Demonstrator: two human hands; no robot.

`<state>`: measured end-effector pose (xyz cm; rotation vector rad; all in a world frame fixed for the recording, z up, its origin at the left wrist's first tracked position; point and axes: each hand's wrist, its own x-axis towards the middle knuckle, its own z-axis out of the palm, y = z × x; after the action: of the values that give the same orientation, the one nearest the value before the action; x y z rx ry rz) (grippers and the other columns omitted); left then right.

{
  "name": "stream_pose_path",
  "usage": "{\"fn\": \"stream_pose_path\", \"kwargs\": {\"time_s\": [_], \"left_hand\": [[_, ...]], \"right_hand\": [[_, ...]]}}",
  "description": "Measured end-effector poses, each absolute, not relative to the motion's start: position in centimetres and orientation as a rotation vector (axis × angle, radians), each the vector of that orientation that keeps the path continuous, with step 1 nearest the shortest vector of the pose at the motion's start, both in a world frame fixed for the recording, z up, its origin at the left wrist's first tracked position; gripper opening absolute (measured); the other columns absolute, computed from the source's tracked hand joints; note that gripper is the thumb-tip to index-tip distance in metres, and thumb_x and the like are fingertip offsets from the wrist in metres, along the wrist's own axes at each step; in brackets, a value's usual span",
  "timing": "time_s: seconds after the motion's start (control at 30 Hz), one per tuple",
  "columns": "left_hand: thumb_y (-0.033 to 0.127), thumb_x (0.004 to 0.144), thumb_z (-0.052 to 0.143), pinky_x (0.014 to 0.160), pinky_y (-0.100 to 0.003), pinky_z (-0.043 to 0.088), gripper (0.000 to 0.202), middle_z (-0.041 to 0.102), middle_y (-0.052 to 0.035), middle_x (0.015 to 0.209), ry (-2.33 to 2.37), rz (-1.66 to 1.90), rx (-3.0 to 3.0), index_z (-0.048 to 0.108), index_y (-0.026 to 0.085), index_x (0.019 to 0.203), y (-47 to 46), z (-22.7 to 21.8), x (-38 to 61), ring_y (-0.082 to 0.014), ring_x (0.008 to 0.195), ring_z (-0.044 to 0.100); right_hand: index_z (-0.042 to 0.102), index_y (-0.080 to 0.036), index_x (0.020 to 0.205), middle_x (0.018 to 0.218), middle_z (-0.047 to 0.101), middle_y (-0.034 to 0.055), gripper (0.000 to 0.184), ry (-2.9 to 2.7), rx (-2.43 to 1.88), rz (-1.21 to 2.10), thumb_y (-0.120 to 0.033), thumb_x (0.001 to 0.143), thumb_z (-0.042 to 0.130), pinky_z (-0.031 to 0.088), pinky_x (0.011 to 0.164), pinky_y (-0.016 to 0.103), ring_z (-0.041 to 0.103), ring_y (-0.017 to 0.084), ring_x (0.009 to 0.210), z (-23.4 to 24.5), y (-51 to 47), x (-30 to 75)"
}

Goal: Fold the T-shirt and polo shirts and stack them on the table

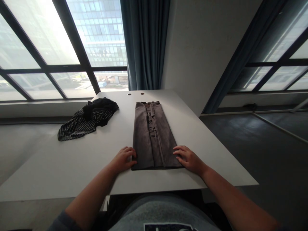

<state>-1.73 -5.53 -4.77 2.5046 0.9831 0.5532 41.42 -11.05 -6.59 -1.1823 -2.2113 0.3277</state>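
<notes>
The left hand (123, 159) sits curled, its fingers bunched at the near left corner of a long, narrow, grey-brown folded garment (154, 136); whether they pinch the cloth or only press against it, I cannot tell from this angle. The right hand (188, 159) lies open with slightly spread fingers, its fingertips touching the near right corner. The garment lies flat and lengthwise between them, its soft, matte surface perhaps brushed fabric or suede, with a long central fold and dark printed characters. It rests on a smooth white rectangular table (60, 170). To its left, well apart, lies a crumpled heap of black cloth with white stripes (88, 118). Two small round grommets (136, 94) mark the table's far edge, before a teal-blue curtain (145, 41).
</notes>
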Motion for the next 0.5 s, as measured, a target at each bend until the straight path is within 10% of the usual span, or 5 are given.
{"fn": "stream_pose_path", "kwargs": {"time_s": [0.2,0.5], "left_hand": [[0.038,0.083,0.084,0.114,-0.049,0.043,0.035,0.069,-0.007,0.139,0.957,0.422,2.559,0.075,0.03,0.116,-8.3,-4.8,-2.0,-0.0308,0.132,0.059],[0.026,0.097,0.065,0.103,-0.043,0.052,0.026,0.078,-0.0085,0.12,1.089,0.533,2.692,0.073,0.026,0.122,-8.2,-6.0,-1.8,-0.0268,0.112,0.073]], "right_hand": [[0.07,-0.031,0.138,0.152,0.061,0.0104,0.053,-2.391,-1.154,0.426,-0.036,0.087,0.083,0.038,0.125,0.059,0.056,0.034,0.141,-6.6,-13.0,42.2],[0.068,-0.03,0.139,0.14,0.07,0.0068,0.054,-2.301,-1.075,0.22,-0.003,0.094,0.056,0.055,0.115,0.048,0.065,0.025,0.133,-8.2,-13.8,42.1]]}}
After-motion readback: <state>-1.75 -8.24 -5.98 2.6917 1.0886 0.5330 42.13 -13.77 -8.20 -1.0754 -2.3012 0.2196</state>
